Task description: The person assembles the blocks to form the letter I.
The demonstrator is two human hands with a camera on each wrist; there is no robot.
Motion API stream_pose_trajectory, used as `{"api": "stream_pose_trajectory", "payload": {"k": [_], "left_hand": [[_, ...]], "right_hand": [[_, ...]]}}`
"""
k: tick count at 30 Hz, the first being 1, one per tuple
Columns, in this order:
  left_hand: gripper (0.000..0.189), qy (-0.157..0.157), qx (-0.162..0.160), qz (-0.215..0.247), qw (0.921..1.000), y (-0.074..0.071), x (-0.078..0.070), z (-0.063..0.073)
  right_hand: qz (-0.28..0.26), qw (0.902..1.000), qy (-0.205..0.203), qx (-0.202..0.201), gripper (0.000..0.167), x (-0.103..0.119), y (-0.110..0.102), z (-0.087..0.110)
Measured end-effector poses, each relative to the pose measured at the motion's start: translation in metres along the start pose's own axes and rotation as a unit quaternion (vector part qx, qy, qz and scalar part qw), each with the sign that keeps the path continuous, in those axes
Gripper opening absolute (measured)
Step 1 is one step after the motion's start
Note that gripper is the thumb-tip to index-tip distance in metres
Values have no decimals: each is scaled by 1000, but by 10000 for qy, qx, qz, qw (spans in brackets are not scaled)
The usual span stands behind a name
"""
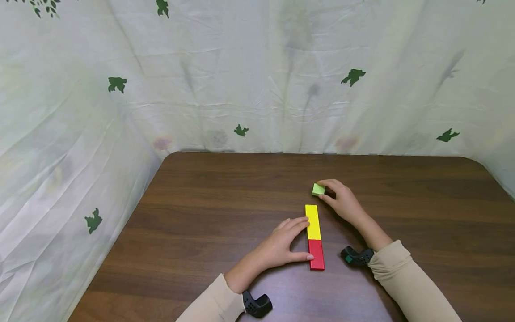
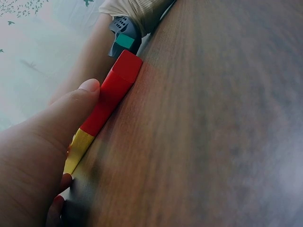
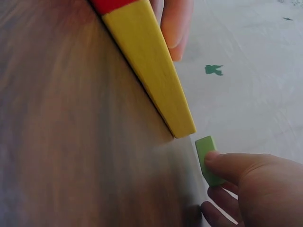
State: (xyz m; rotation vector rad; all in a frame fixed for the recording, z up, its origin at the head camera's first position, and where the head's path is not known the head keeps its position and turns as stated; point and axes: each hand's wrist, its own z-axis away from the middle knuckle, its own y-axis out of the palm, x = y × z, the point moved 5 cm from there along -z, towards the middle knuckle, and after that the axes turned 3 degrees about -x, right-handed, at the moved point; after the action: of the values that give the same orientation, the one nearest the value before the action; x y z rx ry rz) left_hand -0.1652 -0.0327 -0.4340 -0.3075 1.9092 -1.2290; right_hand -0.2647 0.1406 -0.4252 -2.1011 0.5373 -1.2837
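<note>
A yellow block [image 1: 313, 222] and a red block [image 1: 316, 255] lie end to end in a line on the table, the yellow one farther away. My left hand [image 1: 284, 243] rests at their left side, thumb on the red block and fingertips against the yellow one. In the left wrist view the thumb touches the red block [image 2: 116, 90]. Beyond the yellow block's far end, my right hand [image 1: 345, 201] pinches a small light green block [image 1: 318, 189] between thumb and fingers. A gap separates the green block [image 3: 207, 161] from the yellow block [image 3: 151, 71] in the right wrist view.
The brown wooden table [image 1: 209, 197] spreads out on both sides of the hands. A pale cloth [image 1: 257, 80] with green leaf-like shapes hangs behind it and along the left. Each wrist wears a dark device, such as the left wrist camera [image 1: 257, 305].
</note>
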Motion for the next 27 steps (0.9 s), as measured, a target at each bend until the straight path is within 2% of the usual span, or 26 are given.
{"api": "stream_pose_trajectory", "payload": {"k": [16,27], "left_hand": [[75,-103,108,80,9999,1,1,-1],[75,-51,68,77,9999,-1,0,0]], "right_hand": [[59,9991,142,384,41,4,9,-3],[31,9989,21,472,39,6,13,-4]]}}
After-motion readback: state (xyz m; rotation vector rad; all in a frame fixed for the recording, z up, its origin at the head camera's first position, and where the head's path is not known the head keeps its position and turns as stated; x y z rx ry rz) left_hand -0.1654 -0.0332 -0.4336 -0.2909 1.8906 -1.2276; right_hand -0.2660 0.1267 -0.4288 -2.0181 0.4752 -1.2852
